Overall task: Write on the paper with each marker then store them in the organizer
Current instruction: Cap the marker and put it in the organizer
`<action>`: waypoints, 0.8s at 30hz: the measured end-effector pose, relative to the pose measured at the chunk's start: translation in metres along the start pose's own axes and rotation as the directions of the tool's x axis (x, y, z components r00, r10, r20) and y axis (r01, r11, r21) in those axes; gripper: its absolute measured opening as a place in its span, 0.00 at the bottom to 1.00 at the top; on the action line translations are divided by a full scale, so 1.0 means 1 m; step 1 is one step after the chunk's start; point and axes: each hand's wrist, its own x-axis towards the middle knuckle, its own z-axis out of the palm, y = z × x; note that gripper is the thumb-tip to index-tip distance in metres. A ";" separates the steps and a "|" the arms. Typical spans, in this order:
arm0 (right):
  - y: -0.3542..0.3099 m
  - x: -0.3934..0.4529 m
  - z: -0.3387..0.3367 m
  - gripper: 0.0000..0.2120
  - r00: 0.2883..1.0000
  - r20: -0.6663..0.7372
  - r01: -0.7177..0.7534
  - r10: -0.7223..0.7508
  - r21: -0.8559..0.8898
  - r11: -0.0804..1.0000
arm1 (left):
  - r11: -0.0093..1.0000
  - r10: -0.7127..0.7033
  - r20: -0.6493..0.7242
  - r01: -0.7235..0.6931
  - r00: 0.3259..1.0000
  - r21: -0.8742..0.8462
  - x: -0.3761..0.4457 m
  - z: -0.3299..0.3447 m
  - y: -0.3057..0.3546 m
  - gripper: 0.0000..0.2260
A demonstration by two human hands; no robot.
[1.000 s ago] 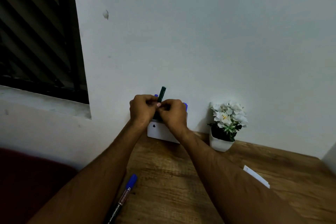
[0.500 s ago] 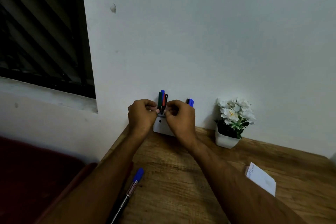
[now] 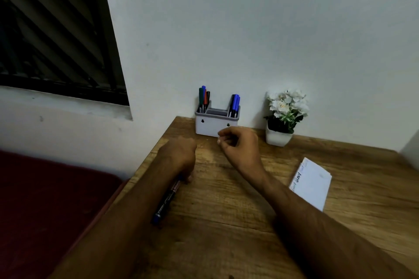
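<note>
**Left grip down on the blue marker, right grip holding nothing**

Left hand [image 3: 179, 156] has its grip curled down over the cap end of the blue marker [image 3: 166, 201], which lies flat on the bench [image 3: 226, 222] near the left edge. Fingertips are tucked under the hand, so I honestly can't tell if the grip has closed around the marker or is only resting on it. The marker's body sticks out toward 7 o'clock from the hand, with the blue end nearest the camera.

Right hand [image 3: 240, 145] hangs just in front of the organizer [image 3: 215, 125], fingers loosely bent with thumb and forefinger close together, nothing between them. It overlaps the organizer's lower front corner in the view; touching or not, can't say.

The organizer is a small white box pushed up against the wall at 12 o'clock. Its left compartment has a bunch of markers [image 3: 204, 98] standing upright (green, blue, red and a dark one), the right compartment has a blue marker pair [image 3: 234, 105] standing too, and the middle tray looks bare.

The paper [image 3: 311, 182] sits at about 3 o'clock from the right hand, well apart from both hands, with some dark writing along its left edge. A white pot of white flowers [image 3: 284, 115] stands against the wall just right of the organizer.
</note>
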 end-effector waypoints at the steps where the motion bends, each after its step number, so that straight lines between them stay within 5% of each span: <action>1: -0.001 -0.004 -0.003 0.08 1.000 -0.003 0.005 -0.005 0.003 1.000 | 1.000 -0.001 -0.014 0.001 1.000 0.002 -0.003 0.002 0.001 0.19; 6: -0.006 -0.024 -0.018 0.08 0.998 0.057 -0.043 0.041 0.030 0.999 | 0.992 0.017 -0.096 -0.029 0.995 -0.121 -0.010 0.004 0.010 0.14; 12: -0.018 -0.048 -0.038 0.09 0.924 0.307 -0.308 0.227 0.248 0.918 | 0.867 0.047 -0.287 -0.182 0.957 -0.464 -0.020 -0.013 0.034 0.08; 17: -0.014 -0.055 -0.055 0.09 0.890 0.384 -0.344 0.244 0.219 0.913 | 0.377 -0.058 -0.273 -0.232 0.960 -0.897 -0.021 -0.017 0.061 0.08; 22: -0.001 -0.050 -0.070 0.15 0.921 0.219 -0.368 0.322 0.215 0.905 | -0.084 -0.096 -0.034 -0.042 0.995 -0.996 -0.014 -0.008 0.091 0.03; 24: -0.001 -0.049 -0.076 0.16 0.919 0.181 -0.383 0.351 0.189 0.904 | -0.182 -0.059 0.070 0.058 0.996 -0.982 -0.013 -0.005 0.101 0.05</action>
